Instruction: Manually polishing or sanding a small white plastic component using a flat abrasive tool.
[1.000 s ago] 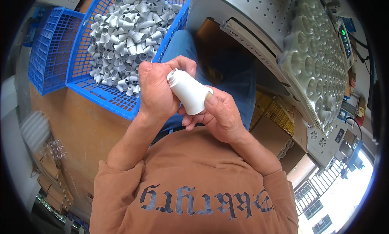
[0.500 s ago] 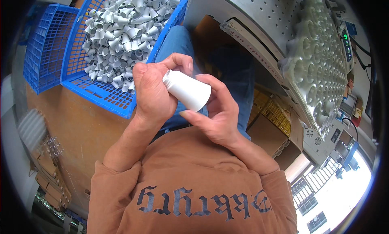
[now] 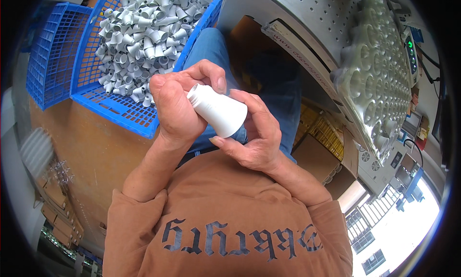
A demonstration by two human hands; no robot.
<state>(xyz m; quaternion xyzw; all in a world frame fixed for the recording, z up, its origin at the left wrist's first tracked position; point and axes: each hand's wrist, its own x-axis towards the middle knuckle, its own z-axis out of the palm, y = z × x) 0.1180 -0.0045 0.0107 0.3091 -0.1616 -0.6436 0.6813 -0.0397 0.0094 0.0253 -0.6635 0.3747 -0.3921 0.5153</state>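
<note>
Between my hands, above my lap, is a white cone-shaped housing (image 3: 222,113) with a narrow, ridged neck. It lies tilted, the neck toward the upper left and the wide end toward the lower right. My left hand (image 3: 180,106) is closed about the neck end, its palm beside the ridges and its fingers curled over the top. Around the wide end, the thumb and fingers of my right hand (image 3: 259,130) grip from both sides. The undersides of the fingers and the inside of the housing are hidden.
At the upper left, a blue plastic crate (image 3: 115,114) holds a heap of small grey-white tapered pieces, with another blue crate (image 3: 53,61) beside it. On the right stands a metal bench (image 3: 302,13) carrying clear trays (image 3: 370,80) with round hollows. A cardboard box (image 3: 319,159) is below.
The housing has shifted slightly left and turned a little, its wide end pointing more downward. Both hands have moved slightly left with it, keeping their hold.
</note>
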